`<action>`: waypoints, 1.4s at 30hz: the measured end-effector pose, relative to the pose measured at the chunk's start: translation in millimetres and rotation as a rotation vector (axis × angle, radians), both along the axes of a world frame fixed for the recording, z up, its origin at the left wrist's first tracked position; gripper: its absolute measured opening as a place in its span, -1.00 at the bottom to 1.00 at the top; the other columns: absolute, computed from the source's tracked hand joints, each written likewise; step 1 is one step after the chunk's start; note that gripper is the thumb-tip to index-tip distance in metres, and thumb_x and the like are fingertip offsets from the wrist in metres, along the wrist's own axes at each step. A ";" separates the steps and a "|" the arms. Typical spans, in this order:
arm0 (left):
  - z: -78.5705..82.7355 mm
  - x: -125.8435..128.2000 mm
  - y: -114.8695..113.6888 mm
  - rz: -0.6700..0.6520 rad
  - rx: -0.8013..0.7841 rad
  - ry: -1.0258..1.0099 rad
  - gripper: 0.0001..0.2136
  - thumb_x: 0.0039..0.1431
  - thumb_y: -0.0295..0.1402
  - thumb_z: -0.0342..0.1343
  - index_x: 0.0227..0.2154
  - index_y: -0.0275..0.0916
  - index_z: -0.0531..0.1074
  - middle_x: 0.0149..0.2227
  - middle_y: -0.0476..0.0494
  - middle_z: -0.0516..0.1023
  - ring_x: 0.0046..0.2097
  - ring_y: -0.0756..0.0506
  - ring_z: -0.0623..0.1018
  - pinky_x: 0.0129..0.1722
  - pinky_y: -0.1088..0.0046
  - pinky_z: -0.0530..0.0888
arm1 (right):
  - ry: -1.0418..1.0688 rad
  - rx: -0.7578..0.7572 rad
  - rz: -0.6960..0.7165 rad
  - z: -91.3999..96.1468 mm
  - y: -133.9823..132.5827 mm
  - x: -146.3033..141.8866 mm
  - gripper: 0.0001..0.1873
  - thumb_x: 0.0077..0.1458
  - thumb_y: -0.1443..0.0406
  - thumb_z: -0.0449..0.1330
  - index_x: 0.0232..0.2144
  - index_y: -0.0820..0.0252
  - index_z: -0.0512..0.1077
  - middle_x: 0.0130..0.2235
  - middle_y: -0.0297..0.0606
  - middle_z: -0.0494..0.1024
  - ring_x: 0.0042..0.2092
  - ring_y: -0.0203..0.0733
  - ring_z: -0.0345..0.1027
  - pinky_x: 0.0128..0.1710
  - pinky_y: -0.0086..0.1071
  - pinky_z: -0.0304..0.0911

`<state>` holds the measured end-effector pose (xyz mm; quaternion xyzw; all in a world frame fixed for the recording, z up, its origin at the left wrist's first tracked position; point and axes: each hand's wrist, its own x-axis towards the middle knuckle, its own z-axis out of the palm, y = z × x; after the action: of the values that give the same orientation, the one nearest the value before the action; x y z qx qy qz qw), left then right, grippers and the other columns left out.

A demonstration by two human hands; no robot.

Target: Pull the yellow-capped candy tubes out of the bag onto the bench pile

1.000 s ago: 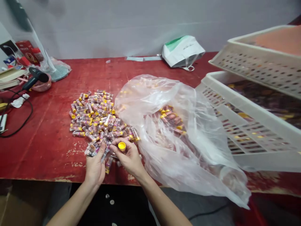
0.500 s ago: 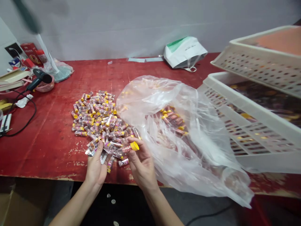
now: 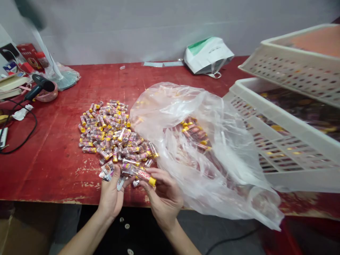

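Note:
On the red-painted wooden table lies a loose pile of small clear tubes with yellow caps. My right hand grips one printed tube by its yellow-capped end, with the far end reaching towards my left hand. That hand pinches a few small printed wrappers at the front of the pile. A clear plastic bag to the right of my hands holds more tubes, seen dimly through the film.
Off-white perforated plastic crates stand stacked at the right, overhanging the table, with dark contents inside. A white carrier bag lies at the back. A black hand-held blower and its cable lie at the left beside books.
My right hand has brought the tube lower and nearer to me, with the yellow cap now pointing right and down. My left hand has barely moved, and the view has shifted slightly.

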<state>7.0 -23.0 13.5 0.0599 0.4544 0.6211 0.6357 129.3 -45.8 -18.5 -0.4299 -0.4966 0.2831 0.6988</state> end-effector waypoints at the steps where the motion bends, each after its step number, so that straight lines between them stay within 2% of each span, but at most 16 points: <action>1: 0.8 -0.4 -0.7 0.001 0.008 0.011 -0.53 -0.17 -0.40 0.45 -0.13 -0.17 0.48 -0.24 -0.03 0.63 -0.18 -0.10 0.63 -0.15 0.32 0.60 | -0.037 0.010 0.050 -1.0 -1.4 3.2 -0.62 0.07 0.49 0.30 -0.09 0.01 0.45 -0.11 -0.17 0.56 -0.03 -0.07 0.46 -0.11 -0.19 0.47; 5: 3.9 -2.5 -1.5 -0.039 -0.038 0.054 -0.58 -0.23 -0.38 0.48 -0.24 -0.27 0.51 -0.29 -0.14 0.66 -0.22 -0.17 0.65 -0.19 0.31 0.60 | -0.147 0.009 0.278 0.2 -3.7 19.6 -0.60 0.11 0.48 0.27 -0.03 0.01 0.49 -0.05 -0.13 0.59 0.00 -0.03 0.49 -0.05 -0.12 0.47; 8: 4.0 -4.5 -0.1 -0.036 -0.060 0.051 -0.63 -0.24 -0.37 0.49 -0.33 -0.30 0.52 -0.35 -0.16 0.66 -0.26 -0.17 0.66 -0.21 0.34 0.60 | -0.236 0.039 0.338 6.4 -5.0 29.5 -0.53 0.06 0.53 0.30 -0.02 0.01 0.52 -0.04 -0.15 0.63 -0.02 -0.05 0.54 -0.06 -0.19 0.50; 11: 3.4 -7.4 2.9 0.009 -0.104 0.023 -0.70 -0.15 -0.42 0.44 -0.33 -0.31 0.52 -0.35 -0.16 0.66 -0.29 -0.14 0.67 -0.20 0.38 0.60 | -0.254 0.015 0.337 12.0 -7.9 33.5 -0.49 0.02 0.56 0.32 -0.02 0.00 0.53 -0.06 -0.17 0.65 -0.04 -0.05 0.56 -0.08 -0.22 0.52; 15: 5.4 -9.5 5.9 -0.008 -0.159 -0.035 -0.82 0.01 -0.47 0.35 -0.31 -0.31 0.51 -0.30 -0.19 0.67 -0.26 -0.11 0.67 -0.22 0.45 0.59 | -0.134 -0.033 0.293 12.5 -9.5 30.8 -0.58 0.03 0.50 0.34 -0.08 0.01 0.56 -0.10 -0.17 0.66 -0.06 -0.04 0.57 -0.10 -0.18 0.52; 22: 7.1 -7.2 -0.2 -0.054 -0.128 -0.005 -0.68 -0.09 -0.42 0.42 -0.24 -0.24 0.48 -0.30 -0.10 0.65 -0.25 -0.12 0.66 -0.26 0.40 0.61 | 0.012 -0.036 0.307 5.0 -0.6 24.0 -0.69 0.06 0.40 0.36 -0.12 0.02 0.58 -0.13 -0.16 0.67 -0.06 -0.04 0.56 -0.10 -0.17 0.51; 25: 7.8 -9.1 -1.3 -0.058 -0.113 -0.001 -0.67 -0.09 -0.38 0.42 -0.24 -0.21 0.48 -0.27 -0.05 0.64 -0.24 -0.09 0.65 -0.25 0.37 0.63 | -0.011 -0.031 0.290 3.5 0.2 27.4 -0.64 0.05 0.46 0.35 -0.10 0.03 0.57 -0.10 -0.17 0.66 -0.02 -0.06 0.54 -0.04 -0.18 0.48; 28: 9.7 -11.6 1.4 -0.079 -0.123 -0.001 -0.71 -0.01 -0.32 0.37 -0.22 -0.22 0.48 -0.23 -0.08 0.64 -0.24 -0.09 0.65 -0.26 0.36 0.63 | -0.031 -0.019 0.301 6.0 -2.3 31.7 -0.61 0.05 0.49 0.34 -0.08 0.04 0.56 -0.07 -0.18 0.65 -0.01 -0.08 0.53 -0.02 -0.20 0.47; 32: 10.6 -13.4 5.1 -0.083 -0.172 0.008 -0.78 0.08 -0.31 0.30 -0.24 -0.28 0.49 -0.25 -0.18 0.65 -0.26 -0.11 0.66 -0.27 0.41 0.62 | 0.012 -0.033 0.300 11.2 -5.4 32.9 -0.69 0.07 0.42 0.35 -0.12 0.04 0.58 -0.12 -0.20 0.67 -0.05 -0.10 0.56 -0.05 -0.25 0.49; 36: 8.9 -13.3 3.8 -0.088 -0.191 -0.003 -0.78 0.09 -0.33 0.30 -0.22 -0.28 0.48 -0.31 -0.17 0.64 -0.33 -0.09 0.66 -0.36 0.47 0.60 | 0.025 -0.030 0.331 10.5 -5.0 31.3 -0.72 0.08 0.38 0.36 -0.13 0.02 0.58 -0.12 -0.22 0.67 -0.07 -0.12 0.57 -0.06 -0.27 0.51; 42: 9.0 -15.1 4.6 -0.164 -0.209 0.001 -0.80 0.09 -0.31 0.30 -0.27 -0.29 0.48 -0.29 -0.17 0.63 -0.35 -0.10 0.64 -0.40 0.40 0.61 | -0.141 0.009 0.320 7.4 -5.4 36.6 -0.56 0.03 0.55 0.33 -0.07 0.05 0.56 -0.06 -0.20 0.64 0.00 -0.13 0.54 -0.02 -0.29 0.49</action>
<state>-8.0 -18.4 22.5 0.0306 0.5103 0.5163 0.6871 165.9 -51.1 -11.1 -0.3609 -0.6078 0.3576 0.6103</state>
